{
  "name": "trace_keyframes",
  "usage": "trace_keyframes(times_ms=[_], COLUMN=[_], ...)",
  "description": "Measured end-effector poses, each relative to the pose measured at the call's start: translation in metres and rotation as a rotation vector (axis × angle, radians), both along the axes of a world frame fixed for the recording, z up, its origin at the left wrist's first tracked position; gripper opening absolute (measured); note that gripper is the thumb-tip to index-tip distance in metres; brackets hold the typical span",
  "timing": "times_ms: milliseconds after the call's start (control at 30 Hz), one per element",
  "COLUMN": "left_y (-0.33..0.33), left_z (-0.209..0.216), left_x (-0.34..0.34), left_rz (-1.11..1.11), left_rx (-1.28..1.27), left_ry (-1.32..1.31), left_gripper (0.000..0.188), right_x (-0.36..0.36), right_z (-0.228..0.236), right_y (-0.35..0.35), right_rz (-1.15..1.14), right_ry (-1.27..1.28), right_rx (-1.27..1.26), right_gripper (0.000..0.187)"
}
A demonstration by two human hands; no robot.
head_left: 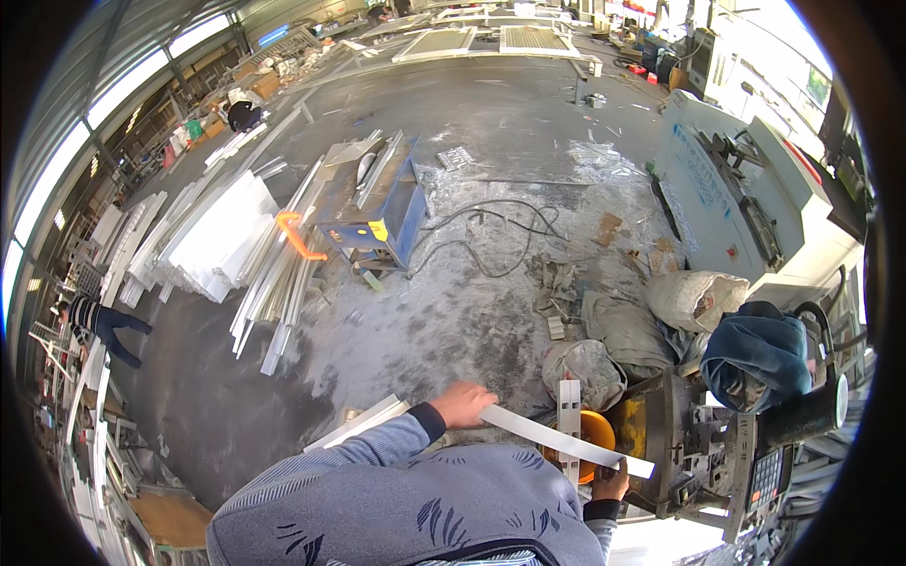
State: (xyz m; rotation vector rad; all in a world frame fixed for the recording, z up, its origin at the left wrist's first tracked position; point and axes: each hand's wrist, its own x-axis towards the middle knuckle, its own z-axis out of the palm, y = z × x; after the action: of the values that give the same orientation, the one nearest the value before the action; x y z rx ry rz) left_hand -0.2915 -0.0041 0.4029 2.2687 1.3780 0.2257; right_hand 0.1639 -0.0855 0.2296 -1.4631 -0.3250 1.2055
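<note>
A long flat white profile strip [557, 440] lies across the front of my body, sloping down to the right. Its left end is gripped by my left hand [462, 404], fingers closed round it. My right hand [612, 481] is closed on the strip near its right end, with the thumb over the edge. Just beyond the right hand sits a machine [651, 424] with worn yellow and dark metal parts. Under the strip are an orange bucket [596, 432] and an upright light metal bar with slots [568, 415].
A blue table saw [401, 203] stands ahead, its cable [491, 269] loose on the dusty floor. Stacks of white profiles [212, 241] lie left. Sacks [694, 297] and a dark blue cloth [755, 357] crowd the right. Another person [104, 325] is at far left.
</note>
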Motion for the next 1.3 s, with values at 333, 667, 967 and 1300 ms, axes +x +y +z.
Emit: trace_keyframes(times_ms=[333, 667, 967, 1300], left_y=[-0.019, -0.035, -0.042, -0.039], left_z=[-0.021, -0.057, -0.097, -0.066], left_x=[-0.003, -0.006, -0.004, 0.021], left_rz=[-0.035, -0.034, -0.01, 0.007], left_rx=[-0.119, -0.259, -0.313, -0.373], left_ry=[0.045, 0.127, 0.129, 0.111], left_gripper=[0.04, 0.049, 0.054, 0.048], right_x=[-0.007, -0.009, 0.003, -0.013], right_z=[0.012, 0.021, 0.021, 0.035], right_y=[-0.034, -0.042, -0.043, 0.003], right_rz=[-0.026, -0.038, 0.359, -0.31], right_ry=[0.121, 0.135, -0.882, 0.367], right_rx=[0.014, 0.028, -0.068, 0.018], right_gripper=[0.036, 0.035, 0.038, 0.022])
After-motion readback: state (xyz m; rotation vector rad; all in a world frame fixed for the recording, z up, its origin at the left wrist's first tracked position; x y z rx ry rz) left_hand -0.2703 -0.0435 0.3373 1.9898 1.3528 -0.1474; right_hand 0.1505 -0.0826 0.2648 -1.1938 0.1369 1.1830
